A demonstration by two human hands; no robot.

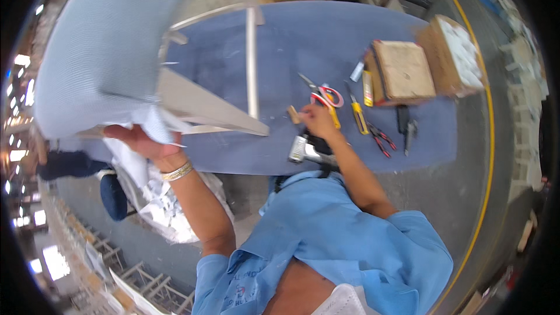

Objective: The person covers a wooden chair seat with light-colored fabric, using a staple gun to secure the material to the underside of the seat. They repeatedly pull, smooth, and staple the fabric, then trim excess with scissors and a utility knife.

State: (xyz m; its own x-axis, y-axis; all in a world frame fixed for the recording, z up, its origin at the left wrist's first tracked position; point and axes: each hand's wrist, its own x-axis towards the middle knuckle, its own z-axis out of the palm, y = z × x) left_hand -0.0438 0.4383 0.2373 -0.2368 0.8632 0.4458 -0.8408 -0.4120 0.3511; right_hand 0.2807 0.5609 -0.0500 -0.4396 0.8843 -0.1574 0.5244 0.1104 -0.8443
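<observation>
A chair [111, 41] with pale blue-grey upholstery and light wooden legs lies tipped over on the blue-covered table [291, 35], at the left. My left hand [143, 141] is closed on its lower padded edge, where a loose flap of fabric [156, 125] hangs; the flap and padding hide some fingers. My right hand [318, 121] is over the table's near side, fingertips pinched at a small tan block [293, 114]. Just below that hand lies a black and silver tool [298, 148], partly covered. Beside the hand are red-handled scissors [328, 97] and a yellow-handled tool [334, 118].
To the right lie a yellow-handled screwdriver [358, 118], red-handled pliers [382, 140] and a dark tool [409, 134]. Two cardboard boxes [405, 73] [437, 46] stand behind them. A bag of white scraps [175, 213] sits below the table's left side.
</observation>
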